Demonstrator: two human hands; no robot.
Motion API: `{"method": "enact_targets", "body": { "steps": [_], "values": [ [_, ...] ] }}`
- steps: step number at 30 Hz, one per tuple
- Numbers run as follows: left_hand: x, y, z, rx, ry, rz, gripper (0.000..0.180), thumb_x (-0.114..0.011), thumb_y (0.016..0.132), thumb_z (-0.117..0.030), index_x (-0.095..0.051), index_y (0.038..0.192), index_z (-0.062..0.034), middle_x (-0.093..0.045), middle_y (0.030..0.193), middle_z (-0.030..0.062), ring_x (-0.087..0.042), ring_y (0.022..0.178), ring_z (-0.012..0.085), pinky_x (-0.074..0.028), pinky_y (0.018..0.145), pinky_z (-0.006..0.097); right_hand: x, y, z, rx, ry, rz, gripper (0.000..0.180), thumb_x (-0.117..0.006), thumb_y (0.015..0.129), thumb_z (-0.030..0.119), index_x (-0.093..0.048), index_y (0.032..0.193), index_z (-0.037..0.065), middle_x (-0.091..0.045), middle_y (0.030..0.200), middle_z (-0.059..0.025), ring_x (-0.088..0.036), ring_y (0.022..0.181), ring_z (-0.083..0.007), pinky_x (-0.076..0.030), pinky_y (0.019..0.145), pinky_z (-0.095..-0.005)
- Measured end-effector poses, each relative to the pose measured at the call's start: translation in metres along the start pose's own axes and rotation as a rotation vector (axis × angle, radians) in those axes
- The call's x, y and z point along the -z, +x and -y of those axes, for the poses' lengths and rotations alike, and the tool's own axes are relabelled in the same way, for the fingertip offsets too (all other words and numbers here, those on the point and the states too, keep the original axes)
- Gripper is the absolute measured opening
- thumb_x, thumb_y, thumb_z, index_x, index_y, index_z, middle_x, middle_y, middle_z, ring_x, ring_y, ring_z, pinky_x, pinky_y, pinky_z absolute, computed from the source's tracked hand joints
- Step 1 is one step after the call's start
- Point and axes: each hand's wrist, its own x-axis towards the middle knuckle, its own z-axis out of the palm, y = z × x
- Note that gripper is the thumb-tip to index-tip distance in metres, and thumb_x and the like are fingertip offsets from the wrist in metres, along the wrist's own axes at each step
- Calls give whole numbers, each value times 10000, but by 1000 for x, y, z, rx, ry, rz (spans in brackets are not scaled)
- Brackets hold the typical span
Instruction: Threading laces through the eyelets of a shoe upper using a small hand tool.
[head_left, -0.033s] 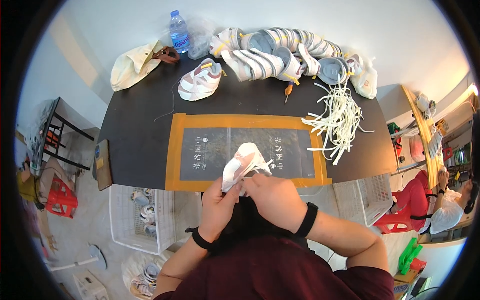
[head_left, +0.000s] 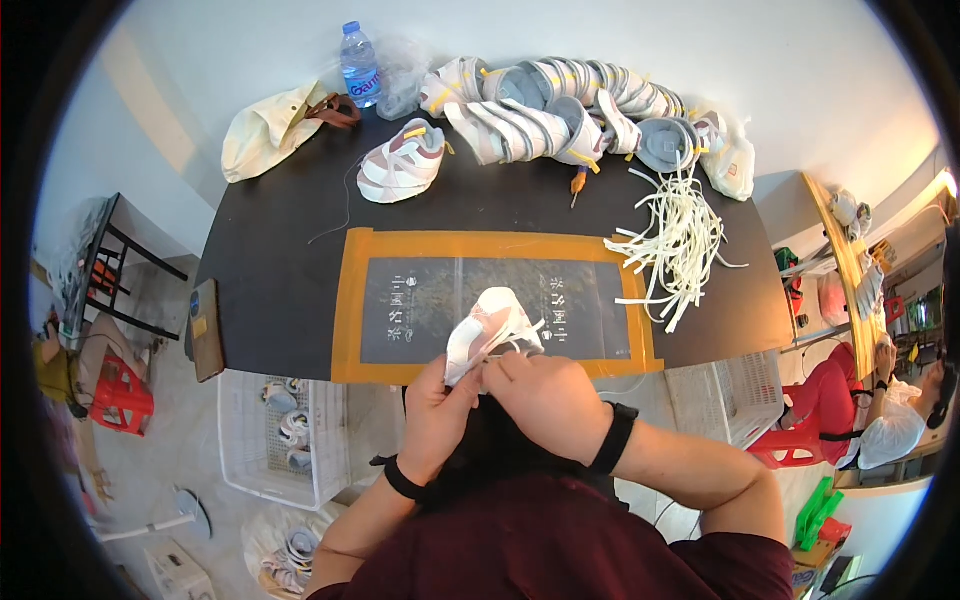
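Note:
Above the table's near edge, my left hand (head_left: 440, 415) is closed on a white and pink shoe upper (head_left: 492, 325), with its thumb and fingers at the upper's near end. White lace ends (head_left: 525, 328) stick out of the upper's right side. My right hand (head_left: 548, 400) is closed against that same near end. Its fingertips are bent in and partly hidden, so what they pinch cannot be made out. On the right part of the table lies a tangled bundle of white laces (head_left: 685, 245).
A taped mat (head_left: 430, 240) lies on the dark table (head_left: 270, 265). Behind it are a single shoe upper (head_left: 402, 165), stacked uppers (head_left: 510, 130), an orange-handled tool (head_left: 578, 182), a water bottle (head_left: 360, 70) and a cream bag (head_left: 270, 130). A phone (head_left: 206, 330) rests at the left edge. White crates (head_left: 320, 440) stand below.
My right hand has shifted very slightly toward the left. The shoe upper and my left hand stay nearly in place.

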Motion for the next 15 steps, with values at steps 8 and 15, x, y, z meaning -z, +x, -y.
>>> {"method": "enact_targets", "body": {
  "steps": [8, 15],
  "values": [
    [2, 9, 5, -25, 131, -17, 107, -619, 950, -94, -631, 992, 4, -589, 791, 9, -532, 641, 51, -431, 558, 222, 1, 32, -23, -214, 227, 197, 168, -626, 794, 123, -574, 943, 67, -617, 872, -90, -669, 743, -277, -550, 620, -383],
    [1, 12, 4, -73, 174, -33, 85, -615, 934, -60, -618, 956, 22, -569, 785, 36, -548, 610, 73, -442, 541, 239, -3, 29, -11, 74, -104, 125, 200, -634, 798, 114, -558, 972, 52, -633, 912, -92, -663, 762, -303, -554, 621, -406]
  ]
}}
